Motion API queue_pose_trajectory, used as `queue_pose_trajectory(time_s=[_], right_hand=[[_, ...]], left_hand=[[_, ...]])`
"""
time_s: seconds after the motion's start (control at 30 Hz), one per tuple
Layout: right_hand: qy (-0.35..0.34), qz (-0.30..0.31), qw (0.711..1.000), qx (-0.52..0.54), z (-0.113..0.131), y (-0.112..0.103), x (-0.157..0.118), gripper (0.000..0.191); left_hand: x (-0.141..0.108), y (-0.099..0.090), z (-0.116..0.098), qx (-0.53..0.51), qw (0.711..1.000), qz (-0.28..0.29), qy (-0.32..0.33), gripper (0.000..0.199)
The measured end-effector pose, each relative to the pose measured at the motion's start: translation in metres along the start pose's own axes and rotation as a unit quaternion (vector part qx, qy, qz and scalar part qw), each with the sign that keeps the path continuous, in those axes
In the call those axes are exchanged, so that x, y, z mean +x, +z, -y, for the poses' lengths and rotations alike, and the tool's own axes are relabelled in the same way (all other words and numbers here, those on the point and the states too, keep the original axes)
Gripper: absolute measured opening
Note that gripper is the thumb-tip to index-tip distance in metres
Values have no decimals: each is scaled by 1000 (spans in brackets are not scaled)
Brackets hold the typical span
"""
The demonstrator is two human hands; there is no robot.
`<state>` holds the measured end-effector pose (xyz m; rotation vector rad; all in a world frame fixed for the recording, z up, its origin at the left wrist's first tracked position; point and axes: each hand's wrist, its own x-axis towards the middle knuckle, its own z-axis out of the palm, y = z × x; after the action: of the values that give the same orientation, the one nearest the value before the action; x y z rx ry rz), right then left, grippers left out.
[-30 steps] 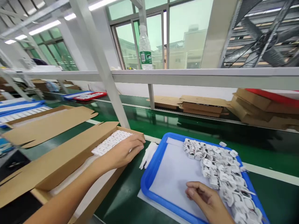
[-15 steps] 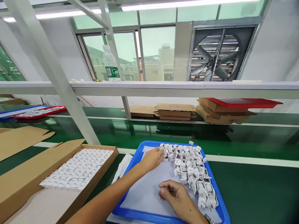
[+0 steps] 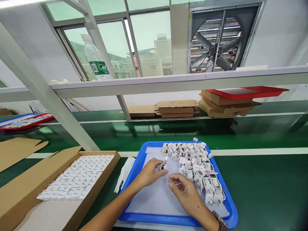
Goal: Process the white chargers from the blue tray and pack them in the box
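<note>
A blue tray [image 3: 233,205] lined with a pale sheet holds many small white parts [image 3: 196,166], crowded along its back and right side. My left hand [image 3: 152,172] is over the tray's left half, with one small white part with dark and red wires [image 3: 163,166] between its thumb and fingers. Beside it, to the right, my right hand [image 3: 184,189] has its fingers curled and thumb close to them; whatever they may hold is too small to make out. The two hands are close but apart.
An open cardboard box [image 3: 115,158] with rows of white pieces [image 3: 79,176] lies to the left. A white glove [image 3: 125,173] rests between box and tray. Behind are a shelf rail [image 3: 154,86] with a plastic bottle [image 3: 96,59], flat cartons [image 3: 176,107] and a red tray [image 3: 252,92].
My left hand has come back from the rear rows of parts toward my right hand, now with one part in its fingers. My right hand has moved slightly up. The view has shifted.
</note>
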<state>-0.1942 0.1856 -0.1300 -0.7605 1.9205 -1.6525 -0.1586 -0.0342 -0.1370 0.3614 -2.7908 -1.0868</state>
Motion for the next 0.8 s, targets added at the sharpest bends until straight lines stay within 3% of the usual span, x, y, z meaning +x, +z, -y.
queue_pose_trajectory(time_s=[0.13,0.23,0.33,0.47,0.63,0.8], right_hand=[[5,-38,998,41,-6,-1,1,55],[19,-73,992,97,-10,-3,1,64],[17,-87,989,122,-7,-6,-1,58],[-62,-85,991,88,0,-8,-4,39],[-152,-38,987,-24,5,-7,-10,20],[-251,-53,961,-103,10,-3,-17,18]], left_hand=[[0,2,-14,-62,998,21,18,28],[-14,-5,-28,-115,992,40,24,31],[-37,-14,-45,-183,979,75,36,30],[-63,-22,-61,-215,970,90,69,20],[-78,-16,-53,-227,970,36,81,30],[-85,0,-45,-250,962,-68,89,26]])
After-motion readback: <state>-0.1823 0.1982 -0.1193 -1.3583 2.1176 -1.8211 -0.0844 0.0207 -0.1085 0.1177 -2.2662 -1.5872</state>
